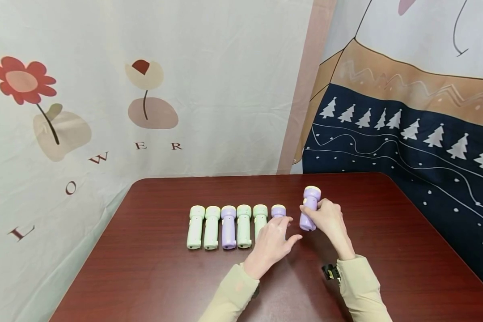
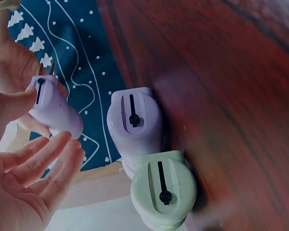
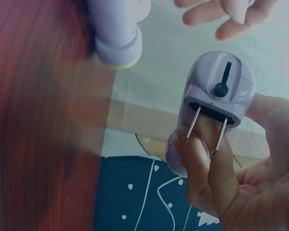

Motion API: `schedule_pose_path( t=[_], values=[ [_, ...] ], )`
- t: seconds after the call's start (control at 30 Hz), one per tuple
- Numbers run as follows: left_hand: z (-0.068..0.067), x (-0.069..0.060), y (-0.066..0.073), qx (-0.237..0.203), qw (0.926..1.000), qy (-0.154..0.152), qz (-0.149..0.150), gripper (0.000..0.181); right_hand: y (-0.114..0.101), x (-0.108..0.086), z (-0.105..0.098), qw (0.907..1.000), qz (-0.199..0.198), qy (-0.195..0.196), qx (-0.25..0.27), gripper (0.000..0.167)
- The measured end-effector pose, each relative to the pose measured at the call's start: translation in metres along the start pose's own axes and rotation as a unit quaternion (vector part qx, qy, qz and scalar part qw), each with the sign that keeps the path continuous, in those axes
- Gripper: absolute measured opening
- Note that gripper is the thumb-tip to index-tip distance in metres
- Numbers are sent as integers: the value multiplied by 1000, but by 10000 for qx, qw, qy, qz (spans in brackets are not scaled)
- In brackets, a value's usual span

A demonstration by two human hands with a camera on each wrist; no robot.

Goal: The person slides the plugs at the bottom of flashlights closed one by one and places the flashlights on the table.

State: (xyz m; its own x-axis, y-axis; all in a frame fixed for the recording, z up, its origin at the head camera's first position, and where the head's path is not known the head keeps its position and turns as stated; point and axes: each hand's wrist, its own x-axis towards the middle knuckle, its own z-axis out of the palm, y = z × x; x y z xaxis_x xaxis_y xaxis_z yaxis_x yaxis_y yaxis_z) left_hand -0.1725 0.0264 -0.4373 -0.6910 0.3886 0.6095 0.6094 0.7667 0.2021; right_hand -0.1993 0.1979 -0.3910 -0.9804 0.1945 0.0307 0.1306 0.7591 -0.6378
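Note:
My right hand (image 1: 329, 220) grips a purple flashlight (image 1: 309, 214), lens end pointing away from me and raised off the table. Two metal plug prongs (image 3: 220, 134) stick out near its tail end in the right wrist view, beside a black slot. My left hand (image 1: 271, 241) is spread with nothing in its grasp, over the right end of a row of flashlights. It partly hides another purple flashlight (image 1: 278, 210) and a green flashlight (image 1: 260, 214) next to it. In the left wrist view, the tails of that purple flashlight (image 2: 135, 118) and green flashlight (image 2: 164, 187) show.
Leftward the row goes on with a green flashlight (image 1: 244, 226), a purple flashlight (image 1: 228, 227) and two more green ones, side by side on the dark red table (image 1: 153, 268). A printed curtain (image 1: 225, 89) hangs behind the table's far edge.

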Motion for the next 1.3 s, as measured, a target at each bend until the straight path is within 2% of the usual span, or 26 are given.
schedule_pose_path(
  t=[0.27, 0.6, 0.97, 1.3],
  values=[
    [1, 1, 3, -113, 9999, -30, -107, 46, -8, -2, 7, 9997, -232, 68, -29, 49],
    [1, 2, 3, -240, 9993, -128, -261, 48, -15, -5, 15, 9997, -224, 9, 35, 48],
    [3, 3, 1, -679, 9973, 130, -236, 44, -20, -7, 16, 9997, -221, 1, 79, 46],
    [4, 2, 0, -873, 9955, 310, -173, 47, -22, -8, 17, 9996, -255, 4, 76, 45]
  ],
)
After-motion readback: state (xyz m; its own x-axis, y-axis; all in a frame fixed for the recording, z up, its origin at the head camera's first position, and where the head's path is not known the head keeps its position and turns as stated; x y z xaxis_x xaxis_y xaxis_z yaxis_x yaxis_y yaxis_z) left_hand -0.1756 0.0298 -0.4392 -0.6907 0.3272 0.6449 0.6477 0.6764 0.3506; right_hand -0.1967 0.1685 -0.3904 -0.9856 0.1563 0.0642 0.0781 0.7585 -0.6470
